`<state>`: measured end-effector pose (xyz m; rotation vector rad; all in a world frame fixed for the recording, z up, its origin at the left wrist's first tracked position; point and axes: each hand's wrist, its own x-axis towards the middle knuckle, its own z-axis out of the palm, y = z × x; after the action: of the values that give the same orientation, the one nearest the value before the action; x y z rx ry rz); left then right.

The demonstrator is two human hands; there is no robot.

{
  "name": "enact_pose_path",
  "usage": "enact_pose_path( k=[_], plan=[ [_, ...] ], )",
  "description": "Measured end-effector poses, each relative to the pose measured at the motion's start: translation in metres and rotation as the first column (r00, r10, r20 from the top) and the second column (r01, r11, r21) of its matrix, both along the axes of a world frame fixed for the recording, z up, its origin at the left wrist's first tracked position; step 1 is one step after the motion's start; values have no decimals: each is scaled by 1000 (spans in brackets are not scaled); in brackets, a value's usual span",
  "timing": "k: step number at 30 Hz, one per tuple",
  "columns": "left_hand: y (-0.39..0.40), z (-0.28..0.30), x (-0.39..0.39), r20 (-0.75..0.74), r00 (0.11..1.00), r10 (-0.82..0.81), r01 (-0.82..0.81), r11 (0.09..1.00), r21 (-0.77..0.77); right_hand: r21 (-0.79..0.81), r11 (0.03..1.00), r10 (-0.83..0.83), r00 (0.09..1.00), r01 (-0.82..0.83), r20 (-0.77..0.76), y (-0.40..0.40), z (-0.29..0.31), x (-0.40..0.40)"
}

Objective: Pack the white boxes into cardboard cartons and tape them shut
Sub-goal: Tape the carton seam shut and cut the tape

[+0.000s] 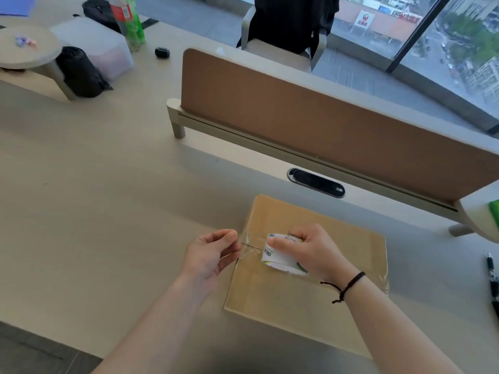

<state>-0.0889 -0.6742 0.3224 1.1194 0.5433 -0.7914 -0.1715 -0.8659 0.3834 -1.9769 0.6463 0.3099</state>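
A brown cardboard carton [297,300] lies closed on the desk in front of me, with clear tape shining along its right edge. My right hand [310,252] grips a roll of clear tape [280,259] with a white printed core, held over the carton's centre seam. My left hand [213,252] pinches the free end of the clear tape strip [248,248] just past the carton's left edge. The strip stretches between both hands along the seam. No white boxes are visible.
A brown desk divider [324,122] stands behind the carton, with a black cable grommet [316,183] in front of it. A black pen [494,279] lies at the right edge. Far left are a translucent bin [102,47], bottles [129,22], a black bag [78,72] and a round stand [27,47].
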Motion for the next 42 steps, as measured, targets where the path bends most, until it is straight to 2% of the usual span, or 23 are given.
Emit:
enact_pose_path(
  k=[13,20,30,39,42],
  plan=[
    [-1,-5,8,-48,999,9,-7,999,41,-93,991,77,978,-96,-192,7,6,18],
    [-2,-13,7,-66,997,-28,34,996,80,-127,985,94,979,-117,-179,9,4,20],
    [-7,-17,-4,-22,1000,22,-20,995,101,-163,983,58,983,-86,-174,10,1,19],
    [-2,-13,-6,-80,997,19,-23,999,-42,-163,977,116,985,-136,-128,7,2,16],
    [-2,-14,-5,-77,997,12,-15,999,-30,-88,987,126,988,-133,-87,2,-1,11]
  ],
)
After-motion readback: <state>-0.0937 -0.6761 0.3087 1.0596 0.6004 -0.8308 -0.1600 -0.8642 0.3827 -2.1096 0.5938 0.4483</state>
